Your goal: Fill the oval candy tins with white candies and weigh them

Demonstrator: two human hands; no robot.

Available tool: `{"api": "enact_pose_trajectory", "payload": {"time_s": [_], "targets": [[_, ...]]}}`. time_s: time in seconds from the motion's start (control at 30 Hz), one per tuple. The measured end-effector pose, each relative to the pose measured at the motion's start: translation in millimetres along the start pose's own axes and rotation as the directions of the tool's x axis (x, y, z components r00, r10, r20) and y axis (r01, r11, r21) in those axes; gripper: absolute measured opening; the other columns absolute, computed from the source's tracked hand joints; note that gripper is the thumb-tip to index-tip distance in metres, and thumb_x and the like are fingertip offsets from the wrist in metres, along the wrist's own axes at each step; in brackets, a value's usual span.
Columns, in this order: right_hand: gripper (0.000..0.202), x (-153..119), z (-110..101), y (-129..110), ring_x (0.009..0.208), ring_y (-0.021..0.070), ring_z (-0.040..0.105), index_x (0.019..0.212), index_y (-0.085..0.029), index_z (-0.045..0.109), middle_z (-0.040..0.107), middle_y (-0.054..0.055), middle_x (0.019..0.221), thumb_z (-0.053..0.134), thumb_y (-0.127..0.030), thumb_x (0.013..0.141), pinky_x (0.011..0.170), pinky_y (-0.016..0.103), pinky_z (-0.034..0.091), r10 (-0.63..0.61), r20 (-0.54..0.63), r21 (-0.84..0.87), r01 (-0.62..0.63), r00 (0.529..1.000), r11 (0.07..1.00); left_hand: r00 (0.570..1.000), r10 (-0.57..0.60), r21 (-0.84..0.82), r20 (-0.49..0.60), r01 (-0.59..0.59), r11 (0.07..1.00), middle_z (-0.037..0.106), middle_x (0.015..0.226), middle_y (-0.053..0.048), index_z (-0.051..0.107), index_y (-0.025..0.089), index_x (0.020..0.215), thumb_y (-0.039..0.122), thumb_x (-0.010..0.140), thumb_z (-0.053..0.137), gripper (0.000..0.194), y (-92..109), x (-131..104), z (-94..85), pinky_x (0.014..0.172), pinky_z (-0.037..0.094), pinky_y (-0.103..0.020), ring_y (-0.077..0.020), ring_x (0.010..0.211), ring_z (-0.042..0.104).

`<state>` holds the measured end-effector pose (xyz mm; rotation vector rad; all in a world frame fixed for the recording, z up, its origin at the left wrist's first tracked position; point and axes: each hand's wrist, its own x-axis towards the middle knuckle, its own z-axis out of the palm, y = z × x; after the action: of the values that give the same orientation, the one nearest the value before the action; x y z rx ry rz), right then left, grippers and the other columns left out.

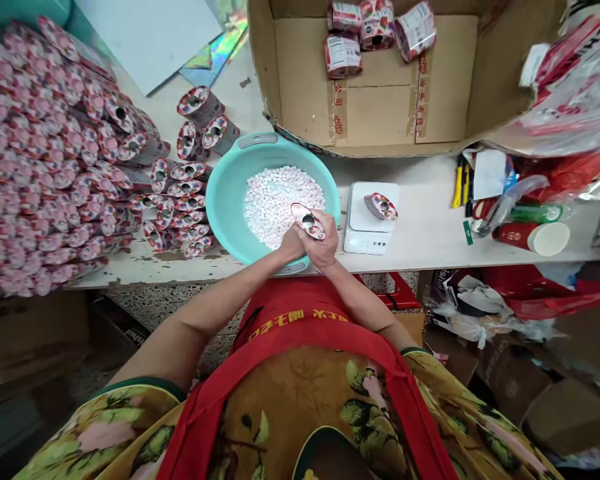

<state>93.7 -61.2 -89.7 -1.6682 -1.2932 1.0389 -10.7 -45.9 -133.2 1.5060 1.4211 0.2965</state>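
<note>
My right hand (325, 245) is wrapped round a small printed container (306, 221) with a dark round hole in its top, holding it over the near right part of a turquoise basin (223, 227). My left hand (293, 244) is right beside it, at the container's near side; its fingers are mostly hidden, so their grip does not show. Small pale pink-white candies (285, 193) lie heaped in the basin under both hands. To the right, a white digital scale (365, 241) bears another printed container (381, 206), which is tilted.
Many like containers (35, 147) are stacked at the left, with several more (187, 207) beside the basin. A large cardboard box (375, 113) at the back holds several containers. Cutter knives (461, 183), a paper cup (535, 237) and plastic bags (580, 100) lie at the right.
</note>
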Motion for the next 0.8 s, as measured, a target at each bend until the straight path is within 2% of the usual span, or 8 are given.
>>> {"api": "enact_pose_trajectory", "payload": {"time_s": [0.13,0.2,0.27,0.37,0.47,0.57,0.7,0.8], "targets": [[0.051,3,-2,-9,0.128,0.029,0.056,0.129,-0.03,0.059,0.064,0.009,0.127,0.07,-0.047,0.083,0.116,0.052,0.044,0.03,-0.021,0.082,-0.028,0.999,0.996,0.98,-0.135,0.192,0.149,0.105,0.976,0.074,0.089,-0.013,0.074,0.018,0.087,0.039,0.076,0.065,0.026,-12,-18,-27.1,0.083,0.048,-0.037,-0.0326,0.092,0.068],[0.048,10,-4,-12,0.121,0.0272,0.06,0.126,-0.028,0.061,0.065,0.009,0.125,0.069,-0.045,0.082,0.113,0.049,0.047,0.02,-0.03,0.116,-0.016,0.999,0.993,0.957,-0.191,0.147,0.218,0.161,0.976,0.072,0.079,-0.009,0.074,0.018,0.082,0.043,0.072,0.068,0.027,-13,-20,-42.1,0.077,0.047,-0.034,-0.0287,0.082,0.067],[0.046,20,-8,-16,0.117,0.0253,0.063,0.124,-0.025,0.062,0.066,0.009,0.123,0.069,-0.04,0.08,0.11,0.046,0.049,0.007,-0.004,0.144,-0.006,1.0,0.99,0.943,-0.234,-0.1,0.237,0.263,0.96,0.067,0.067,-0.005,0.069,0.017,0.071,0.044,0.069,0.07,0.027,-13,-20,-56.0,0.069,0.046,-0.031,-0.022,0.069,0.062],[0.046,38,-16,-19,0.118,0.0251,0.063,0.122,-0.024,0.064,0.068,0.008,0.124,0.07,-0.034,0.077,0.111,0.044,0.048,-0.028,0.1,0.111,0.017,0.995,0.994,0.934,-0.315,-0.582,0.17,0.354,0.732,0.06,0.06,-0.001,0.061,0.017,0.066,0.042,0.064,0.071,0.027,-6,-20,-76.0,0.059,0.045,-0.027,-0.0148,0.058,0.055],[0.046,48,-18,-21,0.116,0.0273,0.064,0.117,-0.024,0.068,0.07,0.007,0.121,0.072,-0.03,0.071,0.108,0.046,0.048,-0.051,0.218,0.021,0.048,0.975,0.999,0.948,-0.318,-0.85,0.009,0.174,0.497,0.057,0.064,0.001,0.058,0.018,0.071,0.04,0.062,0.073,0.028,11,-22,-94.3,0.051,0.042,-0.023,-0.011,0.054,0.051],[0.044,46,-8,-22,0.11,0.0278,0.066,0.112,-0.023,0.07,0.072,0.006,0.114,0.074,-0.033,0.069,0.103,0.045,0.05,-0.048,0.326,-0.016,0.057,0.944,0.998,0.941,-0.273,-0.922,-0.202,-0.088,0.377,0.057,0.069,-0.001,0.055,0.019,0.074,0.046,0.069,0.069,0.031,33,-21,-104.3,0.05,0.043,-0.023,-0.0102,0.055,0.052],[0.043,36,12,-29,0.102,0.0267,0.068,0.108,-0.022,0.07,0.074,0.005,0.108,0.076,-0.042,0.07,0.096,0.042,0.052,-0.038,0.385,0.006,0.038,0.922,0.999,0.833,-0.287,-0.862,-0.473,-0.37,0.347,0.061,0.079,-0.002,0.052,0.019,0.079,0.048,0.077,0.066,0.031,53,-13,-100.1,0.067,0.054,-0.028,-0.0145,0.07,0.066],[0.043,33,19,-36,0.098,0.0265,0.068,0.105,-0.022,0.07,0.074,0.005,0.105,0.076,-0.045,0.069,0.095,0.041,0.053,-0.022,0.349,-0.015,0.029,0.937,0.999,0.778,-0.347,-0.832,-0.523,-0.377,0.406,0.063,0.081,-0.001,0.052,0.02,0.082,0.049,0.079,0.07,0.034,54,-7,-94.2,0.066,0.054,-0.028,-0.0142,0.07,0.068]]}}
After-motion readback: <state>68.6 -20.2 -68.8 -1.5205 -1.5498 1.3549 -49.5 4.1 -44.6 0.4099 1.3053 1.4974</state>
